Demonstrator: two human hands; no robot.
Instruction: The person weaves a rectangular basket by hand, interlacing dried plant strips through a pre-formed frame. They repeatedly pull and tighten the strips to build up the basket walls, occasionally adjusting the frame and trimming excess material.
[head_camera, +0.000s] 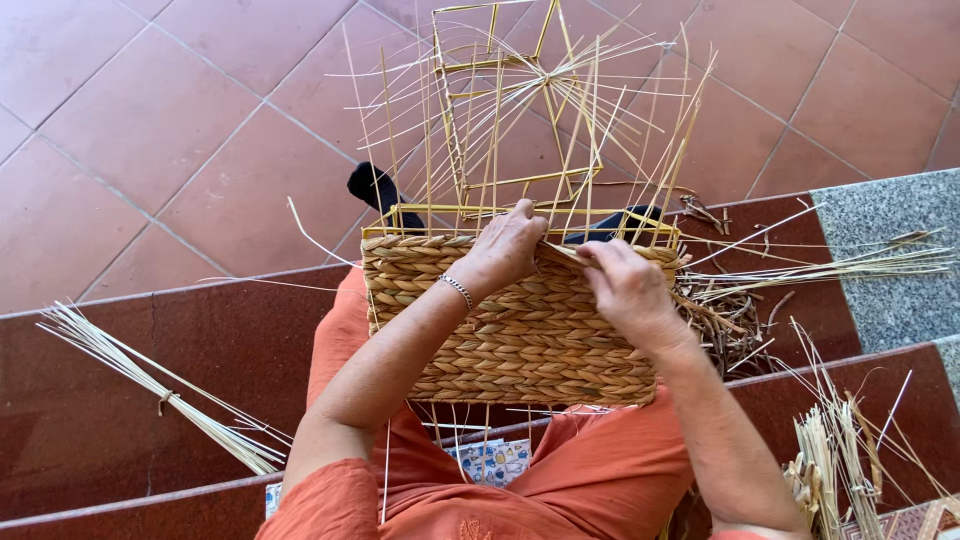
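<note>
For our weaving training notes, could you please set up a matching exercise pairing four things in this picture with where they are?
Things:
1. half-woven basket
2. tied bundle of thin reeds
3. left hand
4. loose straw pile

Places:
A. at the lower right edge of the picture
B. on the dark red step, to the left of the person
C. on the person's lap
D. on the basket's top rim, beside the right hand

Pairs: 1-C, 2-B, 3-D, 4-A

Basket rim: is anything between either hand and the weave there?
Nothing visible. The left hand and right hand both rest directly on the basket rim, pinching a strand between them.
</note>
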